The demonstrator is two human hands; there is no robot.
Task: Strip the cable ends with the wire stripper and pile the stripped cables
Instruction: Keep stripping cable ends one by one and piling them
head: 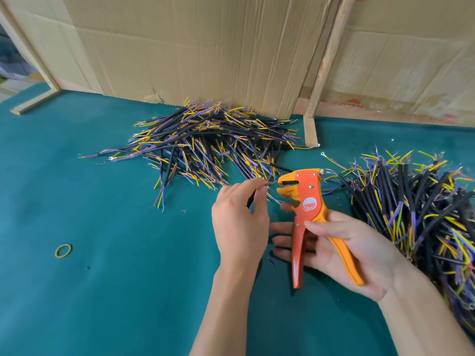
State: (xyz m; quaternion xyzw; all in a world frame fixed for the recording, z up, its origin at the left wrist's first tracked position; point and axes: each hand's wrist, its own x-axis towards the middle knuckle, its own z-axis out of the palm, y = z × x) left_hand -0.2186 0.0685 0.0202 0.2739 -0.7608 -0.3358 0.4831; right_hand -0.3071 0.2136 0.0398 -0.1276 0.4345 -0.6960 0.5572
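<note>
1 wire stripper (308, 201) — gripped in the right hand (344, 247); left hand (240, 222) pinches 1 cable (253, 196) at its mouth. 2 cable piles: one (205, 140) beyond the hands, one (416, 209) right. 1 rubber band (63, 251) lies left.

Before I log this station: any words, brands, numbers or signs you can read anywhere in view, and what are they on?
Nothing here can be read.
Round red and white sticker on the wire stripper: has marks, too small and blurred to read.
Red printing low on the cardboard wall at the right: faded and blurred, unreadable.
Cables, rubber band and green table cover: no text visible.
</note>
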